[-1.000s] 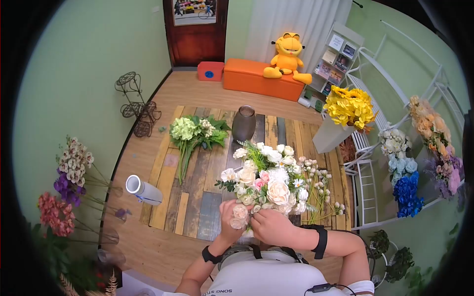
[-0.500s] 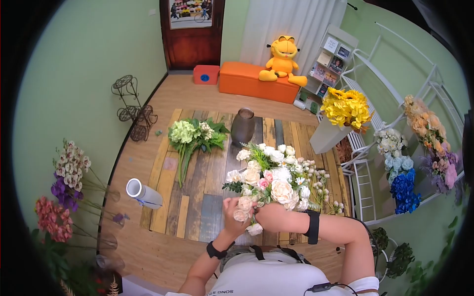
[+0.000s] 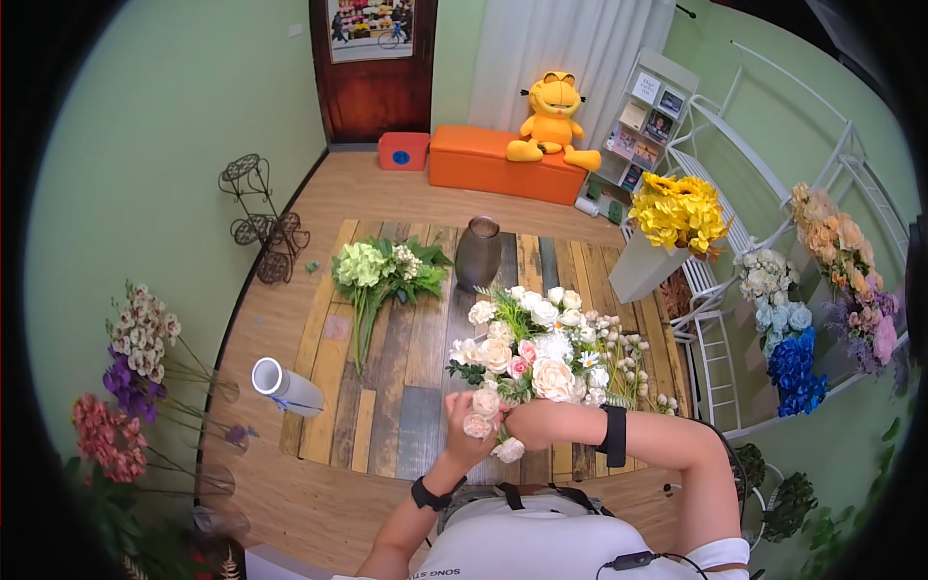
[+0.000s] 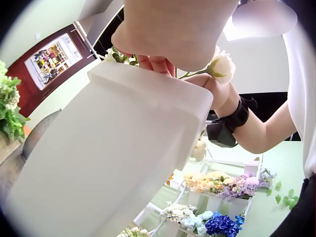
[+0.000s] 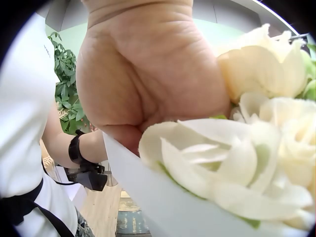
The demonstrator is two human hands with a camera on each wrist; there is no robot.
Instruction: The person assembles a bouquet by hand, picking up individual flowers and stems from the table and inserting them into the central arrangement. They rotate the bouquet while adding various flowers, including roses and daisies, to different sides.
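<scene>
A white vase [image 4: 113, 148] full of cream, white and pink roses [image 3: 553, 379] stands at the table's near side; in the head view the blooms hide most of it. At its rim my left hand [image 3: 466, 437] grips a spray of pale pink-cream roses [image 3: 477, 425], whose blooms cover part of the fingers. One cream rose [image 4: 222, 68] of it juts out on a thin green stem. My right hand [image 3: 529, 423] reaches in beside the left, against the arrangement's near edge. Petals and the vase rim [image 5: 133, 168] hide its fingertips, so I cannot tell its grip.
Green hydrangea stems [image 3: 362, 266] lie at the table's far left, near a dark glass vase [image 3: 478, 256]. Small budded stems [image 3: 628, 362] lie right of the arrangement. A white cylinder vase [image 3: 287, 387] stands left, a tall vase of yellow flowers [image 3: 681, 213] right.
Both hands have moved slightly up and right toward the arrangement with the rose spray. Its blooms have spread apart, one now hanging below the right hand. The view has shifted a little.
</scene>
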